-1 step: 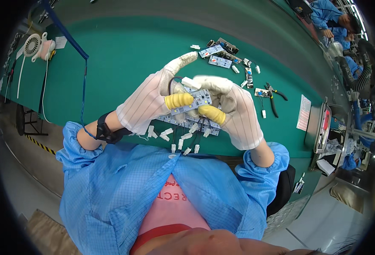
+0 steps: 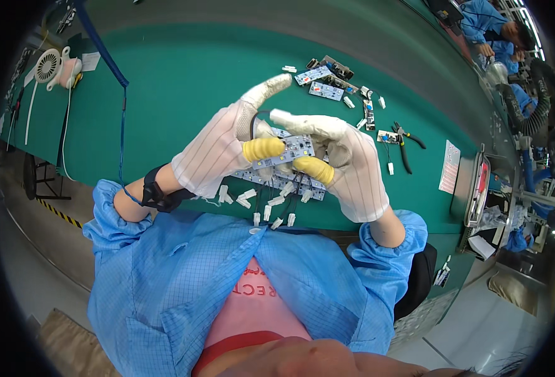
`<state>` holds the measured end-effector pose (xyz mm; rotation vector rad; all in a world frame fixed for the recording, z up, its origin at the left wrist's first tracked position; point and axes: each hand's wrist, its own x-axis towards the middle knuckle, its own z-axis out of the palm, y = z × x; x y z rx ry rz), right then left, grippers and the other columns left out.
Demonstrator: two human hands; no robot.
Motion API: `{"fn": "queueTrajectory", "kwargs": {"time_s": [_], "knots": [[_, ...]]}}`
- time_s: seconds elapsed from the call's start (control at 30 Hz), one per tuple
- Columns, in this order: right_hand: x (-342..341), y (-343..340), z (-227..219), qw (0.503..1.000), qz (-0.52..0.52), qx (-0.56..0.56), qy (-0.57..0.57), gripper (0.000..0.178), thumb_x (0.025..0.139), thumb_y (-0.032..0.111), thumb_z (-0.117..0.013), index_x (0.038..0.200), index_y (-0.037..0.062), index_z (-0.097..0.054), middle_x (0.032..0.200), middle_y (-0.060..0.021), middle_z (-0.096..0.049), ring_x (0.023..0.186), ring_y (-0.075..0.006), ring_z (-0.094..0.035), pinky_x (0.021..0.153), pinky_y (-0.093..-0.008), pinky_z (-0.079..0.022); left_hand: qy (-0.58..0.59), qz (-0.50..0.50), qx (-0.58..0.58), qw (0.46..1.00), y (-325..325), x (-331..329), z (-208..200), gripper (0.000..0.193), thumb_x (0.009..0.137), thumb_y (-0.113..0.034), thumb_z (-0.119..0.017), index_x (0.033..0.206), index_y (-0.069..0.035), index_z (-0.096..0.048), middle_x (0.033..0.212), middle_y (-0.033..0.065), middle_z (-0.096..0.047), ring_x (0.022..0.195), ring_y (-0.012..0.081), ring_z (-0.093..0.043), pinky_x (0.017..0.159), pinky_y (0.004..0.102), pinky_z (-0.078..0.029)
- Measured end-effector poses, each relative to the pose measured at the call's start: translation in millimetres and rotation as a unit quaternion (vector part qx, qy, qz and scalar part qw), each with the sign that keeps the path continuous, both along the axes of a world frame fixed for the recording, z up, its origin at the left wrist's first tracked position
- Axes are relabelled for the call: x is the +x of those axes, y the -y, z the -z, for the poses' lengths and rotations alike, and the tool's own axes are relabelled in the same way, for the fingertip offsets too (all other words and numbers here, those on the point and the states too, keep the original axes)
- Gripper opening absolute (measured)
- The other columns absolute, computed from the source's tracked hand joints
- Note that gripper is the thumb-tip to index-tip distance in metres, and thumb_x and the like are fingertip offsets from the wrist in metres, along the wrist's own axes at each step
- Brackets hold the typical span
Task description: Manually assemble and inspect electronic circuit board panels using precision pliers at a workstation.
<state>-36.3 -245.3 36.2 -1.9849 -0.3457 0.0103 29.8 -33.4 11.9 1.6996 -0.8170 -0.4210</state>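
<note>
Both hands wear striped white gloves with yellow finger cots on the thumbs. My left hand [image 2: 230, 143] pinches a small LED circuit board [image 2: 298, 148] under its thumb, its index finger stretched away. My right hand [image 2: 346, 154] is closed at the board's right end, thumb at its lower edge. A dark wire loops up from the board to a white connector [image 2: 280, 117] beside my right index finger. Below the hands lie more LED boards [image 2: 312, 189] in a row, partly hidden, with white connectors [image 2: 267, 212] on dark wires towards me.
Loose circuit boards [image 2: 326, 92] lie farther off on the green mat [image 2: 183, 75]. Cutting pliers [image 2: 404, 151] rest at the right, near a white perforated sheet [image 2: 451, 166] and a metal tray [image 2: 477, 188]. A small fan [image 2: 57, 68] stands far left. A blue coiled cord [image 2: 125, 119] reaches my left wrist.
The white connector has shifted slightly left and up, and my right index finger has moved with it. The held board has turned slightly.
</note>
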Motion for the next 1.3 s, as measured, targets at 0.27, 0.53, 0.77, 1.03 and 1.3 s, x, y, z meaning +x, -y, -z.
{"fn": "queueTrajectory", "kwargs": {"time_s": [0.27, 0.53, 0.77, 1.03, 1.3], "knots": [[-12.3, -7.9, 5.0, 0.966, 0.086, 0.223, -0.098, 0.043, 0.074, 0.017, -0.078, 0.109, -0.0009, -0.059, 0.101, -0.0081, -0.066, 0.087, -0.0122, -0.063, 0.074, -0.0242, -0.051, 0.451, -0.087, -0.066, 0.886, -5.6, 3.9, 2.3, 0.103, 0.075, -0.055, -0.066, 0.148, -0.013, -0.007, 0.115, 0.0176, -0.061, 0.121, 0.0369, -0.049, 0.109, 0.0494, -0.026], [-17.3, -11.6, 20.2, 0.977, 0.079, 0.178, 0.087, 0.050, 0.074, 0.007, -0.077, 0.115, -0.0043, -0.050, 0.106, -0.0126, -0.061, 0.094, -0.0204, -0.062, 0.075, -0.0311, -0.057, -0.149, -0.119, -0.087, 0.978, -5.2, -27.5, -5.5, 0.070, 0.064, -0.021, -0.081, 0.126, -0.003, -0.053, 0.087, 0.0059, -0.068, 0.072, 0.0062, -0.061, 0.060, 0.0199, -0.050], [-18.6, -15.0, 9.0, 0.950, 0.098, 0.278, -0.102, 0.050, 0.076, 0.010, -0.077, 0.115, -0.0044, -0.049, 0.096, -0.0128, -0.062, 0.080, -0.0172, -0.064, 0.064, -0.0272, -0.055, 0.138, -0.140, -0.026, 0.980, -7.5, -23.5, 5.6, 0.042, 0.067, -0.023, -0.079, 0.103, -0.006, -0.066, 0.084, 0.0054, -0.069, 0.069, 0.0140, -0.066, 0.060, 0.0231, -0.051], [-18.5, -12.3, 0.7, 0.943, 0.055, 0.287, -0.163, 0.045, 0.083, 0.008, -0.067, 0.120, -0.0052, -0.046, 0.089, -0.0130, -0.063, 0.070, -0.0156, -0.064, 0.057, -0.0235, -0.052, 0.215, -0.150, 0.007, 0.965, -15.1, -20.1, -1.7, 0.046, 0.063, -0.033, -0.078, 0.099, -0.006, -0.070, 0.081, 0.0061, -0.071, 0.068, 0.0142, -0.068, 0.061, 0.0223, -0.050], [-15.5, -15.2, -0.5, 0.947, 0.047, 0.275, -0.160, 0.044, 0.086, 0.013, -0.065, 0.119, -0.0073, -0.046, 0.081, -0.0135, -0.064, 0.063, -0.0148, -0.063, 0.051, -0.0223, -0.049, 0.205, -0.157, -0.004, 0.966, -15.5, -20.7, -1.2, 0.049, 0.063, -0.038, -0.078, 0.098, -0.005, -0.070, 0.078, 0.0054, -0.070, 0.064, 0.0134, -0.066, 0.060, 0.0219, -0.049]]}}
